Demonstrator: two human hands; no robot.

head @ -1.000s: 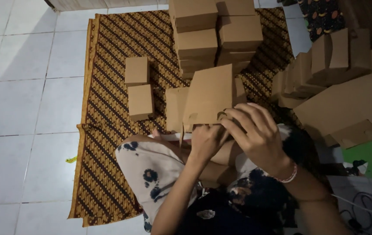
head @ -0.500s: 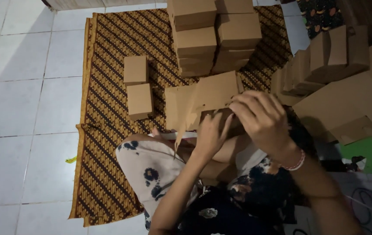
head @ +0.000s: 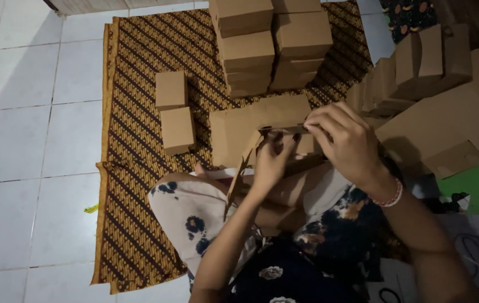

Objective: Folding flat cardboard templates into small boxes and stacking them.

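Half-folded brown cardboard box (head: 262,132), long axis left-to-right above the lap: left hand (head: 270,163) grips its near underside, right hand (head: 346,140) pinches its top-right flap edge.

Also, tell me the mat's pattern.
The mat is brown and gold batik-style weave, clearest in the head view.

The cardboard box (head: 262,132) panel has folded down flat.

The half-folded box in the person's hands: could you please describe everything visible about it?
The half-folded box is plain brown cardboard, partly assembled, held above the lap over the patterned mat. The left hand grips it from below; the right hand pinches its top edge. A loose flap hangs down.
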